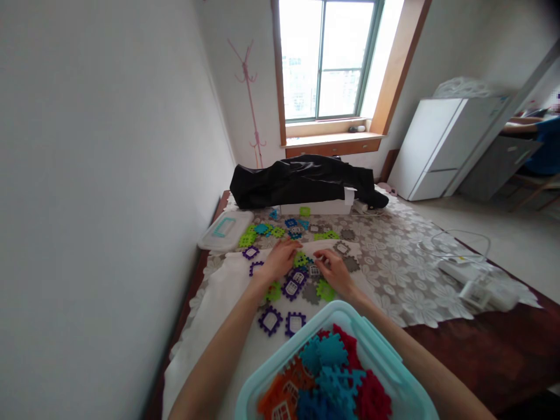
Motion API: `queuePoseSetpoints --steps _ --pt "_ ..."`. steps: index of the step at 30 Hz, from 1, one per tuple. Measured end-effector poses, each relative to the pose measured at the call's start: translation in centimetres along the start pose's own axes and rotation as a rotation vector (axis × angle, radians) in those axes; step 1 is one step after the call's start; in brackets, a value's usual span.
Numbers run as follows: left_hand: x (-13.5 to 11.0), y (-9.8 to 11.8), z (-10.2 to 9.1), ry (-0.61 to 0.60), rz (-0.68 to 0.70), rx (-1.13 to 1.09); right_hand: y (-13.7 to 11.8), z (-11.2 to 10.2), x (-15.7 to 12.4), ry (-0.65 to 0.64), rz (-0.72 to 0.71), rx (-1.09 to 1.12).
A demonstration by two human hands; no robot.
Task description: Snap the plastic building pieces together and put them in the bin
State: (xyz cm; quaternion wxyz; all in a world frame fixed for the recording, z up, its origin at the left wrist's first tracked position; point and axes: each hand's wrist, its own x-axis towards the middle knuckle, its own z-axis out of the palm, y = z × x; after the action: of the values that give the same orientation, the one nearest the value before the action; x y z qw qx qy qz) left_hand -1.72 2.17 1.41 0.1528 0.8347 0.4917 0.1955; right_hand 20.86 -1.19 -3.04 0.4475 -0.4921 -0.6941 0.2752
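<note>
Pinched together, the fingertips of the right hand (332,271) close just above a grey window-cut tile (314,270), though whether they grip anything is too small to tell. The left hand (280,261) lies curved and palm-down, its fingers just beside a lime-green gear-edged tile (300,259); it shows no clear hold. Both hands are over a loose scatter of purple, green and grey interlocking tiles (292,287) on a white cloth (205,326), which covers part of a floral lace tablecloth (406,274). Nearer the person, a pale turquoise plastic tub (289,344) holds orange, red and blue tiles (332,356). Further off lie a tub lid (225,230) and a black bag (297,181). At the far right sits a co-worker in a blue shirt (545,146).
</note>
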Motion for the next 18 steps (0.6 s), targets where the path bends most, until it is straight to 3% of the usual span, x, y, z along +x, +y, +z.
queuePoseSetpoints --steps 3,5,9,12,18 --pt "0.3 -1.8 -0.3 0.222 -0.064 -0.069 0.5 0.8 -0.2 -0.056 -0.032 -0.274" --pt "0.4 -3.1 -0.3 0.368 -0.18 -0.156 0.1 1.2 -0.5 -0.111 -0.041 -0.46" --pt "0.4 -5.3 0.6 0.552 -0.355 -0.265 -0.8 1.6 -0.6 -0.195 -0.021 -0.635" --pt "0.7 -6.6 1.3 0.566 -0.366 -0.237 -1.1 1.6 -0.2 -0.204 0.002 -0.626" --pt "2.2 -8.0 2.5 0.464 -0.429 -0.019 -1.2 1.6 1.1 -0.215 0.038 -0.435"
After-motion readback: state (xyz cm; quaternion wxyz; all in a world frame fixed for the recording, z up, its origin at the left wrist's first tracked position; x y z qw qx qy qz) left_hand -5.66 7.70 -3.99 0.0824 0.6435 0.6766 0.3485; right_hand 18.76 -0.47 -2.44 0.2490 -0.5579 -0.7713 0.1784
